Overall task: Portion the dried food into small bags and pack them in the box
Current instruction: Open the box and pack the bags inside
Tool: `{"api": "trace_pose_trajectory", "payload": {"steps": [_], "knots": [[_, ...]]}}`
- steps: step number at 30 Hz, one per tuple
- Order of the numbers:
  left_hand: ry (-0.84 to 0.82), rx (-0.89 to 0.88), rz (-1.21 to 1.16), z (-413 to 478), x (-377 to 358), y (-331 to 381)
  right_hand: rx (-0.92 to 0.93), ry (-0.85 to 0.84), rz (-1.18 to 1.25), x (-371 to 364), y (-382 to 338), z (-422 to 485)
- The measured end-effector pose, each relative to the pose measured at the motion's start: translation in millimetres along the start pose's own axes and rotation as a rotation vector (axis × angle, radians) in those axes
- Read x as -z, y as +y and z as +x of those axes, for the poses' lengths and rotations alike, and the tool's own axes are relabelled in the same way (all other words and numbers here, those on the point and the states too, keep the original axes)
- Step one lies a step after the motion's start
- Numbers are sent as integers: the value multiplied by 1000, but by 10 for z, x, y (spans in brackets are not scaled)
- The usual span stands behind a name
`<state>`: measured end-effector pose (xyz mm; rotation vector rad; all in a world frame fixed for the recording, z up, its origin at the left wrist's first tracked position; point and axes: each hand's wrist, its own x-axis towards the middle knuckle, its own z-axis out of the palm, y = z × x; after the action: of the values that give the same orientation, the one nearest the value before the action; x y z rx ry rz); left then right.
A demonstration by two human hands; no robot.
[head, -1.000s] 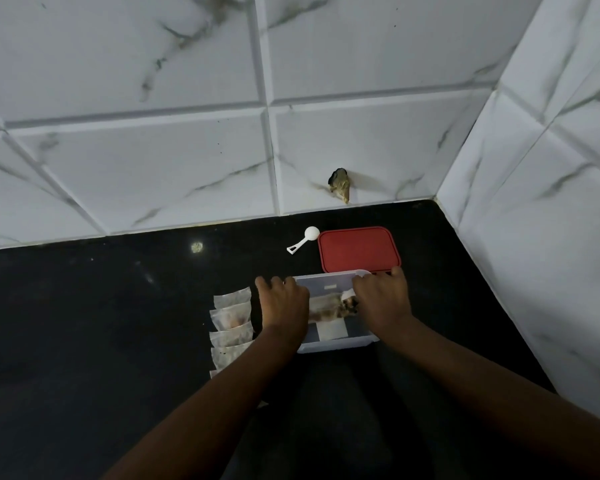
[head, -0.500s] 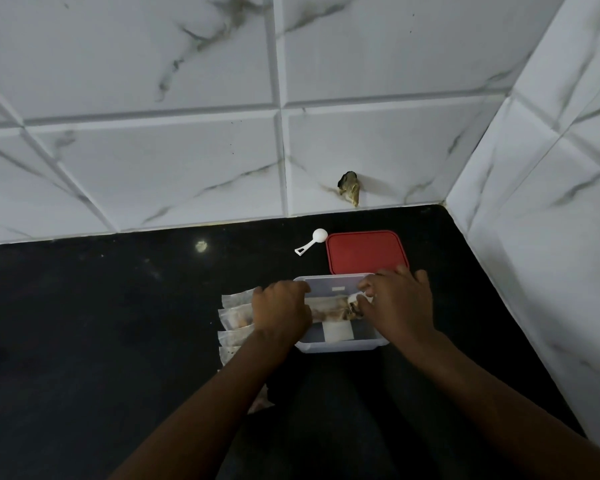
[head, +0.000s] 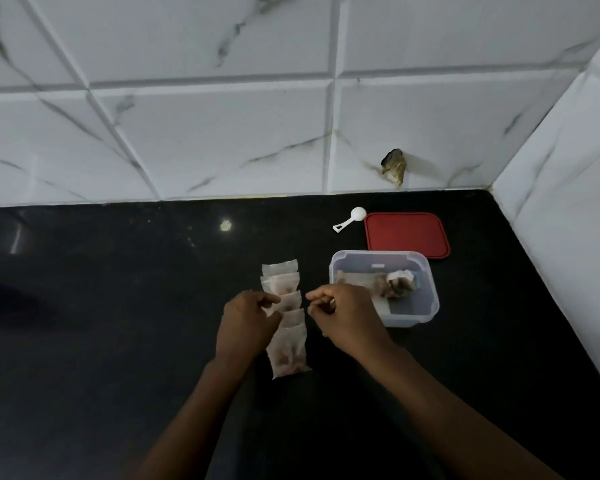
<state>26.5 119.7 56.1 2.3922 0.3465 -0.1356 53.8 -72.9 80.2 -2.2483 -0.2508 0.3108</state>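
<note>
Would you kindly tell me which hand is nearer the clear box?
Right. The right hand is beside the left wall of the clear box; the left hand is farther left, past the row of small bags.

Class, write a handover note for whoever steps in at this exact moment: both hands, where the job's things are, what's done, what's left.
Left hand: fingers curled at the row of small bags; whether it grips one is unclear.
Right hand: fingers curled beside the row, nothing clearly held.
Box: open, right of the row, with what look like filled bags inside. Red lid and white scoop lie behind it.
Done: portioning, it seems; some packed.
Left: pack the row from the counter, then probably fit the lid.
</note>
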Motion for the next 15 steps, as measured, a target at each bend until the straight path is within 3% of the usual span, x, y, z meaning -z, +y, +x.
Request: {"api": "trace_pose_trajectory", "payload": {"steps": [7,11,15], "knots": [[-38,-18,42,-115,-4,-251,-60,-134,-257,-473,48,38],[-14,-22,62,-189,24,-274,-40,-105,-314,-541,82,-9],[-16,-160,243,-255,9,-347,-36,-65,-312,-532,95,-73]]}}
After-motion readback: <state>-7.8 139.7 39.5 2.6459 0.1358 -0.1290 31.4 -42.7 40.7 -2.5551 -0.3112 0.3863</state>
